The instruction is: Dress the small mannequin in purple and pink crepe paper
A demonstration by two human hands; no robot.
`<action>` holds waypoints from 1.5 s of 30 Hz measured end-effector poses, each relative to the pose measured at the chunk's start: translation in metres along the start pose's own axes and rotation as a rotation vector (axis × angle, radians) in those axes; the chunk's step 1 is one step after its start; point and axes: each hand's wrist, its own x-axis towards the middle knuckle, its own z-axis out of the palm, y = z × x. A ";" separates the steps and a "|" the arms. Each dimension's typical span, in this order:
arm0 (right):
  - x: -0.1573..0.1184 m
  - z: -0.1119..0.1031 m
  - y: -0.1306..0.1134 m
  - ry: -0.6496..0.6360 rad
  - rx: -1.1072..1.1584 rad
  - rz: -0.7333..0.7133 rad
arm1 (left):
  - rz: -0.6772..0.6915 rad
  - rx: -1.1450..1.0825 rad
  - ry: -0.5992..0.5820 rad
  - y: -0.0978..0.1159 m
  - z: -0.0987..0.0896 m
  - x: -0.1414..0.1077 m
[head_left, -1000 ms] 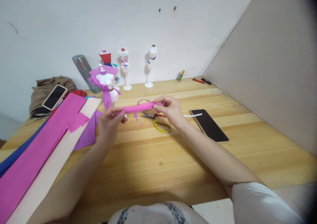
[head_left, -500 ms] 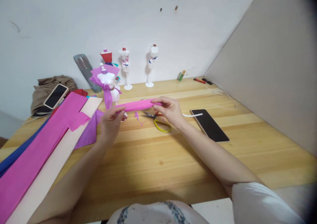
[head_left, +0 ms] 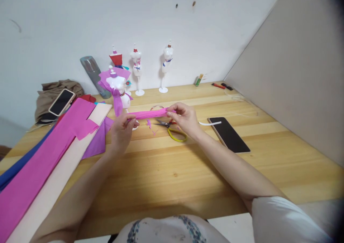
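Strip of bright pink, crepe-like material (head_left: 150,113) spans the air above the pale wooden worktop (head_left: 174,185), its ends pinched by the left hand (head_left: 120,131) and right hand (head_left: 186,119). Slimmer and more creased than a second ago, it seems further gathered. Dark-bladed, yellow-handled metal scissors (head_left: 168,124) lie beyond, untouched.

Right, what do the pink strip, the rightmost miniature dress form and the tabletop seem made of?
Pink strip: matt crepe paper or thin fabric, judging by fine lengthwise creases.
Rightmost miniature dress form: probably glossy plastic, given its highlights.
Tabletop: apparently satin-finished wood or laminate, showing grain and a knot.
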 end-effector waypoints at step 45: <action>0.003 -0.003 -0.005 -0.007 0.243 0.093 | -0.195 -0.267 -0.001 0.017 -0.001 0.005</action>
